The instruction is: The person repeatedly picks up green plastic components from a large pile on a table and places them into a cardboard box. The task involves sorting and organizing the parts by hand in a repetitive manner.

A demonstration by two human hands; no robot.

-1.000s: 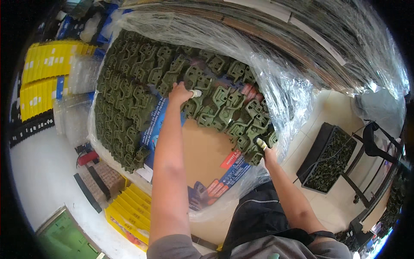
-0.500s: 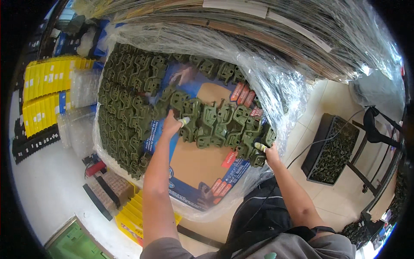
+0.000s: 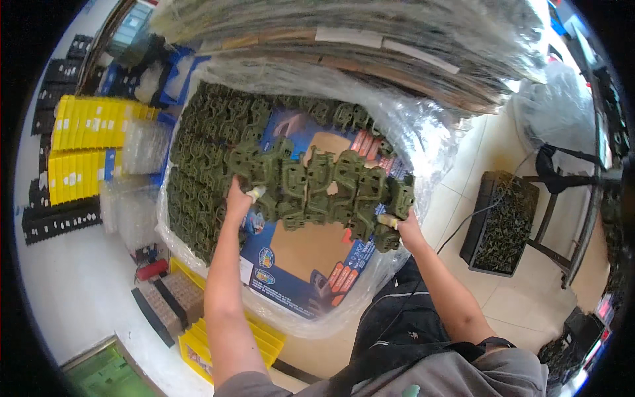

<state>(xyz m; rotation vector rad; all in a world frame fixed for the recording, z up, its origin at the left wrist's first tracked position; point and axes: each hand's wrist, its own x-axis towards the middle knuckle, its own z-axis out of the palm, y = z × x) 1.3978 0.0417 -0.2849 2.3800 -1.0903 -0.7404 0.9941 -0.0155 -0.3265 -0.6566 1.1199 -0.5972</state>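
Observation:
My left hand [image 3: 239, 200] and my right hand [image 3: 405, 228] are closed on the two ends of a row of green molded parts [image 3: 311, 188]. Several of these bracket-like pieces with cut-outs are squeezed side by side between my hands; I cannot make out their exact kind. Pale covers show on some fingertips. Beneath the row lies a printed blue and tan cardboard sheet [image 3: 307, 255]. More of the same parts stand in dense rows [image 3: 198, 165] on the left side of the sheet, with others along its far edge. The row's left end overlaps the standing rows in view.
Clear plastic wrap [image 3: 417, 126] surrounds the sheet, and a wrapped stack [image 3: 278, 40] rises behind it. Yellow bins [image 3: 86, 159] stand at left. On the floor at right sits a black crate [image 3: 499, 225] of small dark pieces, beside a metal frame [image 3: 549, 225] and a cable.
Both hands have carried the row of parts to the left over the cardboard, toward the standing rows. The view has also shifted slightly. Both hands keep their hold.

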